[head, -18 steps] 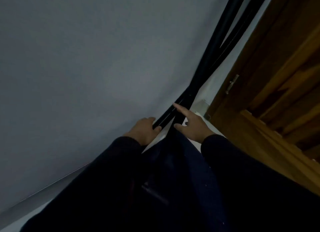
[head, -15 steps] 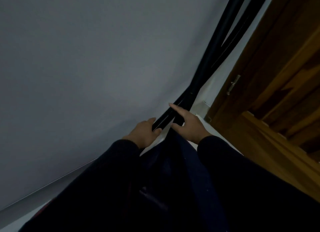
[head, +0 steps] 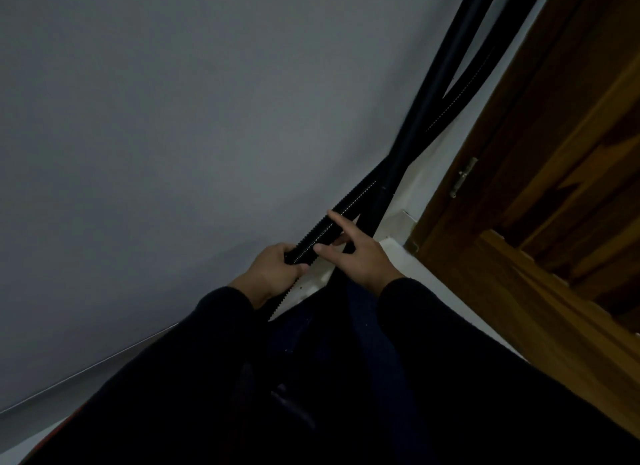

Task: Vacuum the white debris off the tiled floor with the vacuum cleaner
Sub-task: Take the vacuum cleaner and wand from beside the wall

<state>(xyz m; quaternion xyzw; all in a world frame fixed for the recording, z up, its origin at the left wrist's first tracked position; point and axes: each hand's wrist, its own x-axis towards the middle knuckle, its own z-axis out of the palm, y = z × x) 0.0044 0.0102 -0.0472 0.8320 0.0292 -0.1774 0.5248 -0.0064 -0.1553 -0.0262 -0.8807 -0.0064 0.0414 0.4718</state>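
A black ribbed vacuum hose (head: 349,204) runs diagonally up to the right beside a smooth black vacuum tube (head: 440,76) that leans along the grey wall. My left hand (head: 273,272) is closed around the lower part of the hose. My right hand (head: 356,256) rests on the hose just above it, forefinger stretched along the ribs and thumb under it. A strip of pale floor (head: 398,256) shows beyond my hands. No white debris or vacuum head is visible in this dim view.
A grey wall (head: 173,135) fills the left and middle. A brown wooden door (head: 554,152) with a metal latch (head: 462,177) stands on the right, with wooden steps or framing below it. My dark sleeves and clothing cover the bottom.
My right hand has shifted slightly left and closer onto the hose, its forefinger now lying along the ribs. The left hand keeps its grip.
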